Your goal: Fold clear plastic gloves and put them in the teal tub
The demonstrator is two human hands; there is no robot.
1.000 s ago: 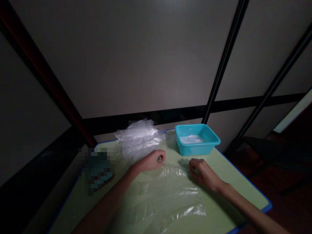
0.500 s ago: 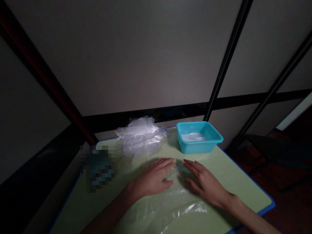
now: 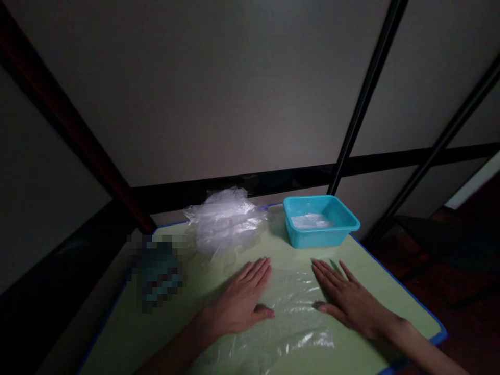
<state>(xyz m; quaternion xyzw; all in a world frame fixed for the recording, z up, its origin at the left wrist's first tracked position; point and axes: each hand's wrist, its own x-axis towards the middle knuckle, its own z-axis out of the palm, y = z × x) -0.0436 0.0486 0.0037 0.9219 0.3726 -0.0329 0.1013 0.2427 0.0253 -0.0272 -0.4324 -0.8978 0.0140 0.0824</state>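
A clear plastic bag (image 3: 291, 307) lies spread over the light green table (image 3: 390, 307), with shiny creases near its front. On its left side rests my left hand (image 3: 244, 299), open and palm down, thumb pointing inward. My right hand (image 3: 347, 297) lies open at the bag's right edge, fingers stretched forward and somewhat spread. Neither hand grips anything. Behind my left hand sits a loose heap of crumpled clear plastic bags (image 3: 230, 221). A turquoise plastic basin (image 3: 318, 238) stands beyond my right hand, with some clear plastic (image 3: 310, 221) on its bottom.
A blurred-out, pixelated dark green item (image 3: 160, 273) is at the table's left side. Behind the table rises a panelled grey cabinet front (image 3: 234, 104) with dark strips. Blue edging (image 3: 414, 304) runs round the table.
My hands have moved apart across the plastic bag, the right one shifting rightward and the left one slightly down and left. The heap and basin stay put.
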